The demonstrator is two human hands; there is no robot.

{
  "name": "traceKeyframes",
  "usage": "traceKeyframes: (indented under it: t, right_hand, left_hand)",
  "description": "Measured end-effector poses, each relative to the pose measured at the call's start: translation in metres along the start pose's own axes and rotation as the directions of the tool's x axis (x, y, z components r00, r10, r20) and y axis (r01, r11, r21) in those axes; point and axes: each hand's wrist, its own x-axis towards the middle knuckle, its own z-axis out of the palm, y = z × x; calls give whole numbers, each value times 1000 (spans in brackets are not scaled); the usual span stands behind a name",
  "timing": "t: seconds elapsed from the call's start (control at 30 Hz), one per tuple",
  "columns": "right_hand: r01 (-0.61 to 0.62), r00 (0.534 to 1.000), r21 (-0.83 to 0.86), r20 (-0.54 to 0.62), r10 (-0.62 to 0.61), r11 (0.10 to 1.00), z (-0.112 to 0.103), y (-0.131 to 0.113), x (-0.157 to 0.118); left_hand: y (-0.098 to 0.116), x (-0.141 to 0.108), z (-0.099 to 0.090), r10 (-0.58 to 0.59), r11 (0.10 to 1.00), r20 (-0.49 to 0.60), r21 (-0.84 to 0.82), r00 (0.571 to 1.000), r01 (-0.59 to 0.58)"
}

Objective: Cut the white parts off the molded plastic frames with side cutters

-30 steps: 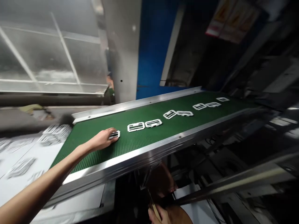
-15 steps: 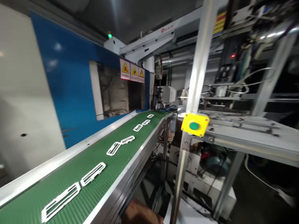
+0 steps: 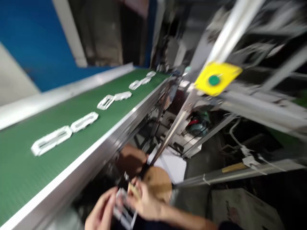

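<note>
Factory bay with a blue wall panel (image 3: 31, 35) behind a green ribbed conveyor belt (image 3: 35, 179), which runs diagonally up the view between 2 stainless steel side rails. The far rail (image 3: 67, 91) lies against the wall side; the near rail (image 3: 72, 174) forms the belt's lower edge. On the belt, 7 white plastic frames (image 3: 51, 140) lie flat in a line, mostly in pairs, all well away from the near rail's far end. Below the near rail, at the bottom edge of the view, the right hand (image 3: 144, 199) curls its fingers around the upper end of a held white plastic frame (image 3: 123, 207), apparently pinching it, although motion blur limits the view. The left hand (image 3: 102, 212) stands just beside the frame's lower part, fingers slightly spread; contact cannot be told. The hands lie close together, with the near rail just above the left hand. A round brown disc (image 3: 158, 183) lies just beyond the right hand, next to a white paper sheet (image 3: 170, 164). At upper right, a yellow push-button box (image 3: 217, 78) sits on a metal post (image 3: 233, 30), well apart from both hands.
</note>
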Motion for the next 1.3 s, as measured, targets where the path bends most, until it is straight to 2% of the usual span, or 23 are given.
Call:
traceKeyframes:
  t: [0.03, 0.07, 0.2, 0.3, 0.43, 0.63, 0.8, 0.87, 0.93, 1.0, 1.07, 1.2, 1.3]
  right_hand:
    - [17, 998, -32, 67, -14, 999, 0, -1, -5]
    - [43, 996, -50, 86, -38, 998, -1, -1, -7]
    - [106, 960, -165, 276, -57, 981, -7, 1, -1]
    - [144, 943, -232, 328, -62, 962, -11, 2, -2]
    - [197, 927, -269, 364, -90, 943, -16, 6, -1]
    - [223, 915, -301, 393, -92, 927, -23, 14, 2]
    - [252, 900, -299, 422, -109, 920, -28, 17, 4]
    - [253, 892, -292, 440, -105, 922, -29, 18, 5]
    - [242, 886, -270, 454, -99, 932, -30, 21, 6]
    - [213, 881, -218, 464, -90, 952, -29, 25, 7]
    - [170, 874, -156, 480, -75, 973, -26, 30, 6]
    - [133, 847, -137, 530, -41, 982, -24, 33, 3]
    - [200, 833, -226, 551, -44, 953, -37, 25, 6]
  left_hand:
    - [-2, -11, -3, -66, 992, 41, -102, 997, 70]
    - [-2, -17, -7, -119, 978, 113, -156, 986, 136]
    - [-1, -17, -27, -198, 950, 303, -175, 932, 259]
    - [-1, -16, -32, -215, 949, 364, -142, 906, 282]
    - [-3, -18, -29, -210, 961, 372, -92, 904, 261]
    - [-7, -17, -25, -190, 980, 330, 113, 925, 162]
    - [-8, -14, -21, -172, 937, 302, 345, 938, 60]
    - [-4, -14, -17, -127, 887, 290, 462, 949, -23]
    - [1, -13, -14, -17, 838, 306, 523, 952, -153]
    - [5, -12, -11, 106, 832, 364, 477, 925, -283]
    - [6, -11, -11, 164, 865, 435, 368, 885, -341]
    - [3, -8, -15, 113, 909, 502, 297, 858, -293]
    - [3, -8, -17, 61, 899, 518, 343, 853, -273]
